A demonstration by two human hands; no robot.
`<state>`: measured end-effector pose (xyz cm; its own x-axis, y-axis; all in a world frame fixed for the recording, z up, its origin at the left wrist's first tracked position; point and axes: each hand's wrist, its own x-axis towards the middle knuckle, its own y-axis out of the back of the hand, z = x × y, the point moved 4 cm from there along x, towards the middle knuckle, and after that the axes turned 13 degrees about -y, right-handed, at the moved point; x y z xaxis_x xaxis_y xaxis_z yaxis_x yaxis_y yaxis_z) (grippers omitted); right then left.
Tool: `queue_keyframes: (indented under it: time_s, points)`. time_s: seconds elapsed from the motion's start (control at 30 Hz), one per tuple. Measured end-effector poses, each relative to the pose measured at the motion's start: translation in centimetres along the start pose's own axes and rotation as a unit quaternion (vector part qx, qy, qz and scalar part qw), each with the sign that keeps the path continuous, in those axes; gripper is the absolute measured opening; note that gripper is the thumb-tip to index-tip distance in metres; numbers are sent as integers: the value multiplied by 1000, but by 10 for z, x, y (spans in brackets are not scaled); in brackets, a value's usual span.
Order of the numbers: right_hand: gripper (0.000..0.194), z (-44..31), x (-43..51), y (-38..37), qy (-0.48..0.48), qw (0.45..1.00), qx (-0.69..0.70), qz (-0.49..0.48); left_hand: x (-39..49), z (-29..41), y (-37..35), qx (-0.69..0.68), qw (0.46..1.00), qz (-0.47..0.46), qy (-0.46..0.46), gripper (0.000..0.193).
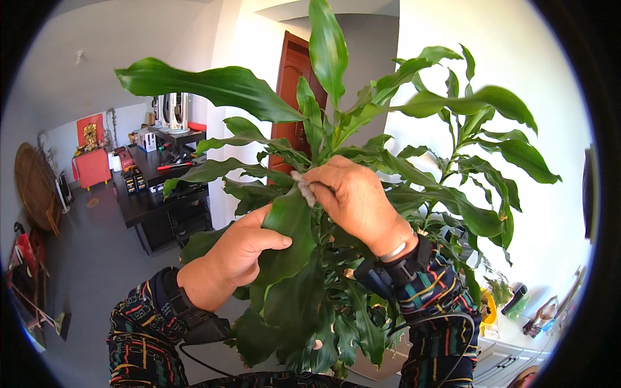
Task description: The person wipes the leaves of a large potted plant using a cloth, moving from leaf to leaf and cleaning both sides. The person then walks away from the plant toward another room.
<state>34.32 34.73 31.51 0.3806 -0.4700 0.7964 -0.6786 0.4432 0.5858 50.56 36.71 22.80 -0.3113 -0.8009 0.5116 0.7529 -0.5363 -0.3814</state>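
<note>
A tall potted-type plant with long glossy green leaves [329, 53] fills the middle of the head view. My left hand [237, 250] holds one broad leaf [286, 242], thumb on its upper face and the fingers hidden beneath. Pinched between the thumb and fingers of my right hand [356, 203] is a small wad of greyish cloth [304, 188]. The wad touches the base of that same leaf, close to the stem. Many lower leaves hang below both hands, some with brown, dry tips. The plant's pot is not visible.
Black shelving [160, 194] bearing boxes and tools stands at the left. Behind the plant are a brown wooden door [291, 97] and a white wall [533, 87]. A white cabinet [509, 359] with a yellow bowl [489, 308] is at the lower right. Cables run along both forearms.
</note>
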Motion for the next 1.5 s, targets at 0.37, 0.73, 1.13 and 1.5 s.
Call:
queue_keyframes:
  time_s: [0.37, 0.73, 1.13, 1.5]
  points:
    - [14, -12, -7, 17, 5, 992, 114, 56, 8, 4, 2, 0, 1000, -25, -2, 52]
    - [16, -32, -50, 63, -62, 974, -209, 69, 8, 14, 0, 53, 998, -3, -40, 60]
    - [10, 16, -156, 156, -281, 862, -379, 185, 6, -8, -8, -41, 998, -10, -56, 46]
    - [28, -2, -186, 127, 20, 886, -456, 82, -2, -38, -56, -106, 969, -195, -105, 93]
